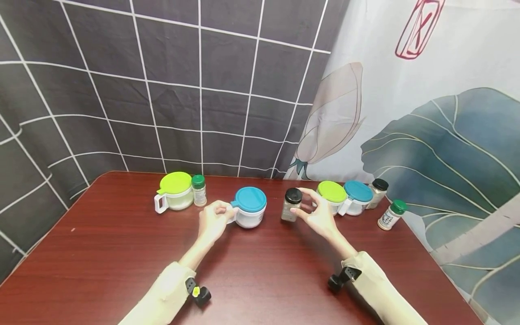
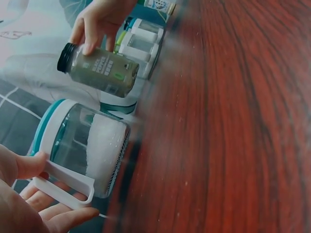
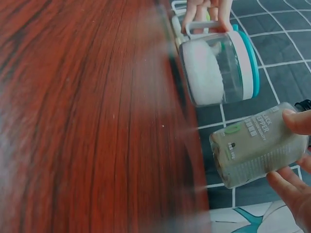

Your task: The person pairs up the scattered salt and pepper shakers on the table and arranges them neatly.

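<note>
My left hand (image 1: 214, 220) grips the white handle (image 2: 68, 187) of a clear seasoning jar (image 1: 249, 218) with a blue lid (image 1: 250, 199). White grains fill part of that jar, as the left wrist view shows. To its right, my right hand (image 1: 318, 215) holds a black pepper bottle (image 3: 262, 145) between thumb and fingers. The bottle has a black cap (image 1: 293, 195) and leans slightly, its brownish powder showing through the sides. Thumb and fingers lie on opposite sides of the bottle in the right wrist view.
A green-lidded jar (image 1: 177, 194) and a green-capped shaker (image 1: 199, 192) stand at the back left. At the right are another green-lidded jar (image 1: 332, 194), a blue-lidded jar (image 1: 357, 198), a black-capped bottle (image 1: 378, 194) and a green-capped shaker (image 1: 392, 215). Cloth hangs behind the wooden table (image 1: 260, 280).
</note>
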Available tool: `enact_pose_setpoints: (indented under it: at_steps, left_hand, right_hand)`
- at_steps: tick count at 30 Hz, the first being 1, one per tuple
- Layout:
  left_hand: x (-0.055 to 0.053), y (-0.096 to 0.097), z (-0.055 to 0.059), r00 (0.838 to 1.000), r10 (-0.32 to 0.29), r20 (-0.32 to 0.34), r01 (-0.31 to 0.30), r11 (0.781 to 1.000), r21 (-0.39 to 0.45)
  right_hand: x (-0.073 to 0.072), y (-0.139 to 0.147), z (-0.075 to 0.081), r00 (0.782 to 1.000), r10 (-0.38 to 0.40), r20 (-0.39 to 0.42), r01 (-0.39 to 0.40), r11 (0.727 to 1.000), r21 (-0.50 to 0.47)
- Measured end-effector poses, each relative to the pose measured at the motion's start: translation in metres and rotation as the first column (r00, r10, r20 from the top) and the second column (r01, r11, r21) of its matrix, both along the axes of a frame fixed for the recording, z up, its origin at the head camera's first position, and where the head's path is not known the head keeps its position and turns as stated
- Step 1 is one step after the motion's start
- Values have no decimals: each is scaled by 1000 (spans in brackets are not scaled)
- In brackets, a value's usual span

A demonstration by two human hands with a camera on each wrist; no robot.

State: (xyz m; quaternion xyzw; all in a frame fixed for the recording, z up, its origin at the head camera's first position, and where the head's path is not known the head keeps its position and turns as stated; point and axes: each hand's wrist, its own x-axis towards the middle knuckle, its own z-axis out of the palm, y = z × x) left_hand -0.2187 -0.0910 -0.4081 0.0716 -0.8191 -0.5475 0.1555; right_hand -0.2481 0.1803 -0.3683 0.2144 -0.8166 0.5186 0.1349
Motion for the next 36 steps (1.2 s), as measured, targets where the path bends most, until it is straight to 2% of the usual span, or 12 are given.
enact_pose_setpoints:
  at_steps: [6,20,31,34,36]
  left_hand:
    - [-2,-1,-3,1000,22,3,-22,1000,21]
    - [-12,1,-3,998,65,9,-65,995,78]
    - [-18,2,-3,995,99,10,-100,993,62]
    - [-19,2,-4,995,103,14,-104,993,61]
    - [-19,2,-4,994,106,18,-107,992,61]
  right_hand:
    - [-4,-10,-2,999,29,13,-29,999,-29]
    - [-19,-29,-6,998,29,63,-25,998,-58]
    - [-31,-39,-10,995,39,95,-33,997,-62]
    - [-33,-40,-12,994,39,100,-33,998,-61]
    - [-41,-39,-22,995,35,95,-29,997,-69]
